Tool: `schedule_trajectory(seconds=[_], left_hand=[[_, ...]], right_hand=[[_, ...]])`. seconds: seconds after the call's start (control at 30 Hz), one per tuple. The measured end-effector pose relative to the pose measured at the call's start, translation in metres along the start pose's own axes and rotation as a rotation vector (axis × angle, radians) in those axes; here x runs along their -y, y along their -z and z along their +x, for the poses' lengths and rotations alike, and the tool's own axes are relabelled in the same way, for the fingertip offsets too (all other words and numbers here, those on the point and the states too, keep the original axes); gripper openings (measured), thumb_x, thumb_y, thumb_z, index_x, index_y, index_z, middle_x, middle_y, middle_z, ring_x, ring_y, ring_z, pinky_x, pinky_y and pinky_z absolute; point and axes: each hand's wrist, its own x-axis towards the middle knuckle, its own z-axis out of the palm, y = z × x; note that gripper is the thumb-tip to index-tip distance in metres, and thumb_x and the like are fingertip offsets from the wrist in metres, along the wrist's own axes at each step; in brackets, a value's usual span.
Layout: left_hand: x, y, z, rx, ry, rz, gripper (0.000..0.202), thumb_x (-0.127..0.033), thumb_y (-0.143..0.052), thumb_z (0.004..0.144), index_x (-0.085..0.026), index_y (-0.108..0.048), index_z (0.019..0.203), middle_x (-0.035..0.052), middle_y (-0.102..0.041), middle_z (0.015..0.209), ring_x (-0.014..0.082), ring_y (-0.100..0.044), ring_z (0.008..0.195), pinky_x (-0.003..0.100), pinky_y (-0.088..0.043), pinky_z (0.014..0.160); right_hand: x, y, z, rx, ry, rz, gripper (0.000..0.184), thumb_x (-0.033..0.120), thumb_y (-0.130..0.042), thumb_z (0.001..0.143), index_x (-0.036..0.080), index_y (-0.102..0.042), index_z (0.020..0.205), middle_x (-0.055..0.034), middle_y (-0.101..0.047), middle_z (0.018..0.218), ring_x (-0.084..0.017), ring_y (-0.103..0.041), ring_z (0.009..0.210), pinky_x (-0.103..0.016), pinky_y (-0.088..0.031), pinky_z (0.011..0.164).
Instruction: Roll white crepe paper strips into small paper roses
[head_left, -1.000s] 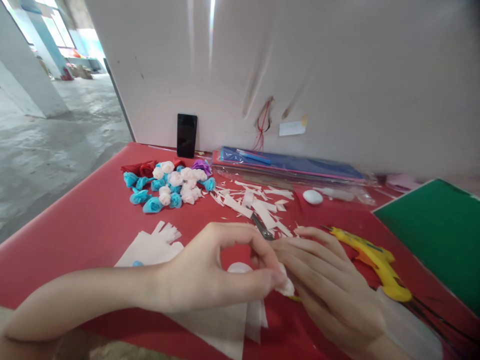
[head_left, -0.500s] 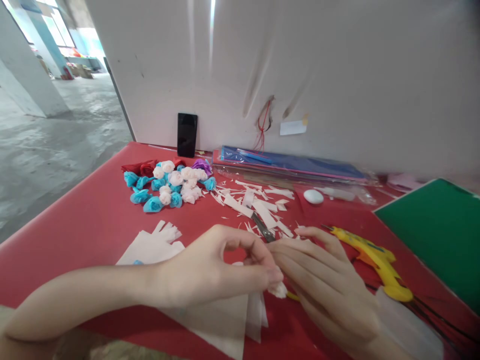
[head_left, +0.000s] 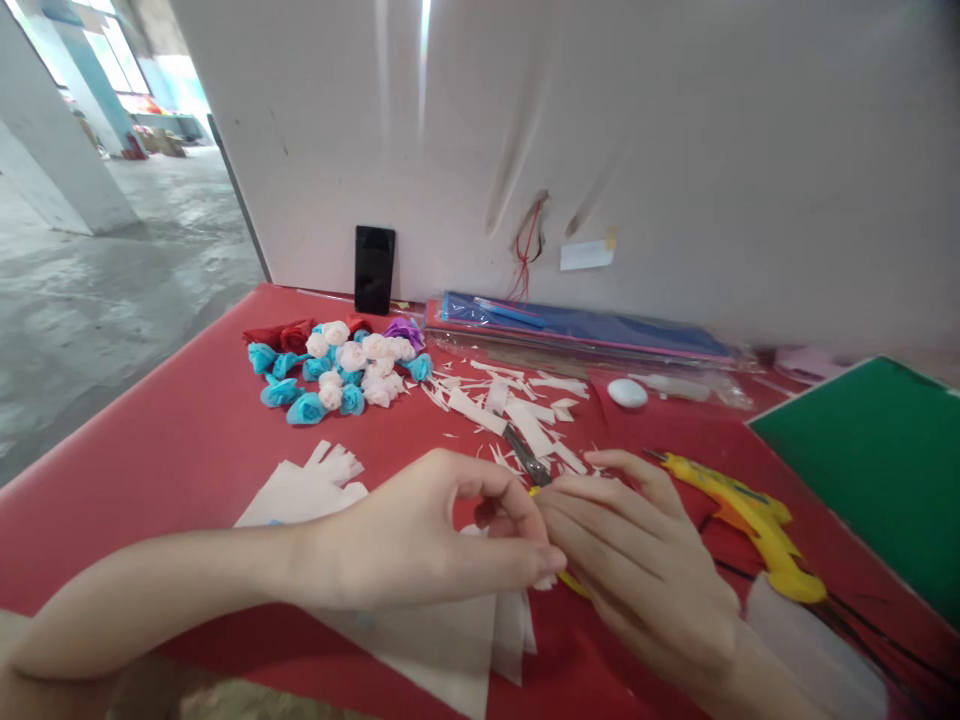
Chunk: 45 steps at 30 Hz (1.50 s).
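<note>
My left hand (head_left: pixel 442 530) reaches in from the left, thumb and forefinger closed in a pinch on a small white paper flower (head_left: pixel 548 582), mostly covered by the fingertips. Against it lies my right hand (head_left: pixel 637 570), back upward and little finger lifted away. Its other fingers are pressed together at the same flower, their tips partly hidden. Beneath the hands are yellow-handled scissors (head_left: pixel 529 458), blades pointing away among white paper scraps (head_left: pixel 529 425). White paper sheets (head_left: pixel 427 640) lie under my left hand and forearm.
Finished red, purple, blue and pale pink paper flowers (head_left: pixel 330 375) are heaped at the back left. A phone (head_left: pixel 374 270) leans on the wall. To the right lie a yellow glue gun (head_left: pixel 750 520) with its cable, a white oval object (head_left: pixel 627 393) and a green board (head_left: pixel 877 470).
My right hand has shifted slightly left, closer to my left fingertips. Less of the white paper flower shows, and more of the scissors' yellow handle is visible.
</note>
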Motion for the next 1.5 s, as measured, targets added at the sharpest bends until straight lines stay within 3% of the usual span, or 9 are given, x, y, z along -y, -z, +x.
schedule_trajectory(seconds=[0.4, 0.8, 1.23, 1.33, 1.5], left_hand=[[0.003, 0.0, 0.0, 0.01, -0.045, 0.026, 0.017, -0.019, -0.05, 0.077, -0.013, -0.051, 0.061, -0.0038, -0.049, 0.06, 0.0064, -0.041, 0.059, 0.017, -0.036, 0.059], [0.0, 0.002, 0.003, -0.002, -0.099, 0.254, 0.02, -0.008, -0.049, 0.076, -0.011, -0.051, 0.057, -0.0038, -0.047, 0.057, 0.0064, -0.042, 0.061, 0.016, -0.035, 0.063], [0.003, 0.0, 0.0, -0.046, -0.264, 0.546, 0.021, -0.012, -0.05, 0.077, -0.01, -0.056, 0.057, -0.0032, -0.039, 0.057, 0.0079, -0.038, 0.06, 0.021, -0.034, 0.066], [0.003, 0.0, -0.001, -0.036, -0.304, 0.505, 0.02, -0.013, -0.048, 0.078, -0.01, -0.059, 0.062, -0.002, -0.041, 0.061, 0.0082, -0.04, 0.062, 0.022, -0.036, 0.069], [0.005, 0.003, -0.003, -0.08, -0.437, 0.174, 0.025, -0.011, -0.036, 0.083, -0.011, -0.058, 0.072, 0.0033, -0.052, 0.074, 0.0109, -0.049, 0.076, 0.022, -0.041, 0.072]], right_hand=[[0.002, 0.011, 0.016, 0.102, 0.016, 0.152, 0.021, 0.0, -0.046, 0.071, 0.018, -0.056, 0.076, 0.0017, -0.064, 0.063, -0.014, -0.056, 0.065, -0.034, -0.039, 0.081], [0.009, 0.011, 0.02, 0.154, -0.052, 0.219, 0.022, 0.004, -0.042, 0.076, 0.019, -0.054, 0.068, 0.0011, -0.058, 0.055, -0.014, -0.057, 0.061, -0.034, -0.043, 0.077], [0.01, 0.01, 0.02, 0.234, -0.108, 0.325, 0.028, 0.008, -0.04, 0.081, 0.02, -0.056, 0.062, 0.0007, -0.053, 0.052, -0.014, -0.054, 0.059, -0.034, -0.046, 0.076], [0.01, 0.009, 0.019, 0.206, -0.101, 0.301, 0.028, 0.005, -0.038, 0.08, 0.021, -0.055, 0.064, 0.001, -0.054, 0.053, -0.014, -0.054, 0.06, -0.033, -0.045, 0.076], [0.005, 0.008, 0.018, 0.089, 0.0, 0.209, 0.025, -0.001, -0.041, 0.075, 0.021, -0.051, 0.07, 0.0025, -0.058, 0.057, -0.013, -0.056, 0.066, -0.033, -0.04, 0.081]])
